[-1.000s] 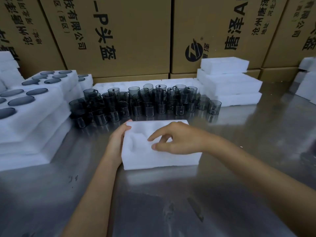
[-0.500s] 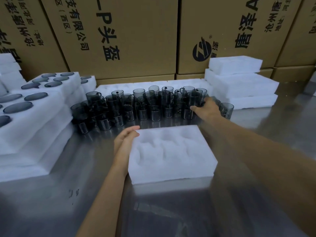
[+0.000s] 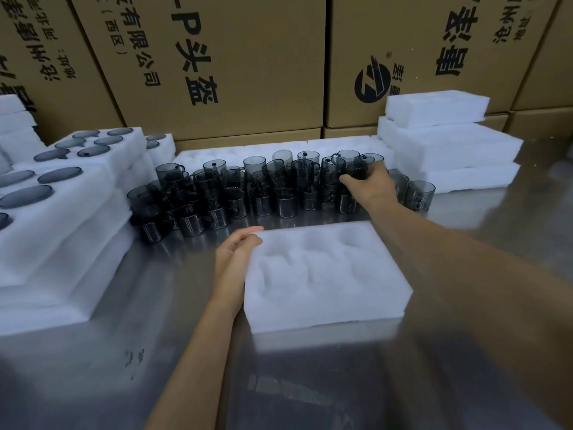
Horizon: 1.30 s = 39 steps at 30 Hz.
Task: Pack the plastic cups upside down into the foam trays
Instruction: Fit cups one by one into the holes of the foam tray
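Observation:
A white foam tray [image 3: 325,283] with hollow pockets and no cups in it lies on the steel table in front of me. My left hand [image 3: 237,256] rests against its left edge, fingers curled at the far corner. Behind the tray stand several dark transparent plastic cups [image 3: 242,190] with handles, stacked in short columns. My right hand [image 3: 370,184] reaches into the right end of that group and grips a cup [image 3: 359,169] at the top of a stack.
Foam trays filled with upside-down cups [image 3: 59,181] are stacked at the left. Foam trays without cups [image 3: 446,141] are piled at the back right, and a long one [image 3: 248,153] lies behind the cups. Cardboard boxes [image 3: 217,63] wall off the back.
My right hand left the foam tray, reached out to the cups at the back right and closed on one. The left hand stayed at the tray's left edge.

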Motion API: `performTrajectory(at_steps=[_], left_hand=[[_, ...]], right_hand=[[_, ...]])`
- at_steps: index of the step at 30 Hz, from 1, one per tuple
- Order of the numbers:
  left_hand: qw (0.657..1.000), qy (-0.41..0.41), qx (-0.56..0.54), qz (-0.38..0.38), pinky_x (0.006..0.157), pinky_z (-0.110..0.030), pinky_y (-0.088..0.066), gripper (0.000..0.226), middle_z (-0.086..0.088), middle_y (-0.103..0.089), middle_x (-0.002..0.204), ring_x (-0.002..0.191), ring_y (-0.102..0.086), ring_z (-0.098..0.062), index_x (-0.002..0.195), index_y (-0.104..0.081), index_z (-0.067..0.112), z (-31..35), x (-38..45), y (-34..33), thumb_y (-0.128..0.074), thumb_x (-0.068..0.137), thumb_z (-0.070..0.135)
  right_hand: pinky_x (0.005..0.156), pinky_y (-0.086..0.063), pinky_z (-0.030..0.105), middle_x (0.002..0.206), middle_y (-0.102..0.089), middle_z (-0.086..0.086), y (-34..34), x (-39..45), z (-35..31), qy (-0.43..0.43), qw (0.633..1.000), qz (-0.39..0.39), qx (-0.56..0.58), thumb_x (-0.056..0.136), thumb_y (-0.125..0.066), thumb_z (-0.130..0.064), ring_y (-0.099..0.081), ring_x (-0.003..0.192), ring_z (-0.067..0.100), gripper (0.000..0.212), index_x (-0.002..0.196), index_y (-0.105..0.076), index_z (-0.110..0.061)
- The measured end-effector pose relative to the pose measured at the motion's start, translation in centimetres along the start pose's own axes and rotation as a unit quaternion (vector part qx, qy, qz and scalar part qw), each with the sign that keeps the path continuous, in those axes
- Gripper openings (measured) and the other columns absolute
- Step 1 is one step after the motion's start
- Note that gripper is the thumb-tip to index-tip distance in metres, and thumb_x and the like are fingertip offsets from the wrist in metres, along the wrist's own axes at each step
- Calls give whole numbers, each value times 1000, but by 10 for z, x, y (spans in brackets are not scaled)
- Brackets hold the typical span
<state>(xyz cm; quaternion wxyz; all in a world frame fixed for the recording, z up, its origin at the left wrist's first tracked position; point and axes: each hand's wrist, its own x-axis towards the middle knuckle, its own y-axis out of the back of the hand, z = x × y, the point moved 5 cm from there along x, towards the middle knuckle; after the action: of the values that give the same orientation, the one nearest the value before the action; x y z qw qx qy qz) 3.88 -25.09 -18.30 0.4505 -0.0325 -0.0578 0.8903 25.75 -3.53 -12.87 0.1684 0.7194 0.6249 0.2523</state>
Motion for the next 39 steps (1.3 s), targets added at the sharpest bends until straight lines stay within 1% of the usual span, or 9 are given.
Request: performTrajectory(at_steps=[3, 6, 11, 15, 19, 23, 28, 36, 39], left_hand=[[999, 16, 9, -29, 74, -31, -58, 20, 0, -77, 92, 79, -71, -12, 95, -78, 25, 1, -5, -2, -64, 86, 13], [998, 27, 12, -58, 74, -34, -59, 22, -5, -76, 95, 80, -72, -18, 98, -77, 25, 4, -11, -2, -64, 87, 12], [999, 20, 30, -41, 66, -28, -58, 23, -2, -77, 93, 82, -73, -18, 97, -77, 27, 6, -23, 2, -65, 86, 10], [995, -82, 38, -35, 103, -40, -50, 32, 2, -74, 111, 111, -67, -18, 109, -73, 16, 29, -31, -3, -60, 89, -5], [981, -148, 37, -121, 103, -33, -48, 29, -3, -73, 115, 115, -66, -18, 118, -69, 12, 48, -43, -17, -61, 93, -2], [974, -150, 52, -163, 94, -23, -51, 32, -5, -73, 115, 114, -66, -16, 119, -68, 9, 54, -49, -24, -59, 93, -7], [965, -163, 79, -190, 108, -38, -46, 47, -7, -66, 129, 119, -63, -18, 128, -61, 12, 60, -53, -28, -59, 90, -14], [948, -163, 113, -248, 94, -22, -50, 54, 10, -63, 133, 117, -63, -12, 142, -51, 23, 64, -61, -31, -63, 93, 2], [939, -162, 134, -272, 88, -14, -49, 59, 28, -59, 132, 110, -62, 3, 145, -46, 29, 65, -63, -31, -64, 93, 9]], right_hand=[[94, -50, 41, 120, -60, 2, 15, -24, -14, 40, 997, 6, 62, 79, -76, -46, -59, 110, 25, 58, 119, -45, -19], [75, -47, 28, 113, -61, -1, 28, -64, -31, 68, 984, -43, 156, 73, -82, -40, -60, 92, 13, 53, 106, -43, -25], [87, -54, 32, 105, -73, 6, 16, -139, -43, 75, 930, -219, 286, 71, -86, -10, -73, 95, 20, 53, 104, -45, -20], [96, -51, 30, 112, -71, 5, 3, -174, -40, 75, 895, -298, 323, 76, -80, 6, -68, 106, 16, 56, 120, -49, -10], [98, -50, 35, 116, -68, 10, 3, -180, -32, 106, 885, -308, 331, 77, -76, 12, -66, 105, 17, 59, 124, -46, -8], [95, -51, 30, 116, -65, 1, 5, -177, -28, 154, 891, -291, 311, 75, -79, 7, -63, 107, 12, 61, 119, -49, -24], [96, -50, 30, 123, -60, 0, 4, -179, -30, 187, 879, -299, 322, 78, -74, 11, -61, 113, 12, 64, 122, -52, -30], [91, -52, 25, 131, -65, 5, 9, -179, -26, 147, 850, -338, 376, 80, -70, 5, -62, 119, 17, 67, 137, -56, -27], [99, -51, 30, 130, -67, -2, 8, -180, -25, 128, 856, -347, 361, 76, -70, -4, -61, 123, 13, 76, 143, -52, -33]])
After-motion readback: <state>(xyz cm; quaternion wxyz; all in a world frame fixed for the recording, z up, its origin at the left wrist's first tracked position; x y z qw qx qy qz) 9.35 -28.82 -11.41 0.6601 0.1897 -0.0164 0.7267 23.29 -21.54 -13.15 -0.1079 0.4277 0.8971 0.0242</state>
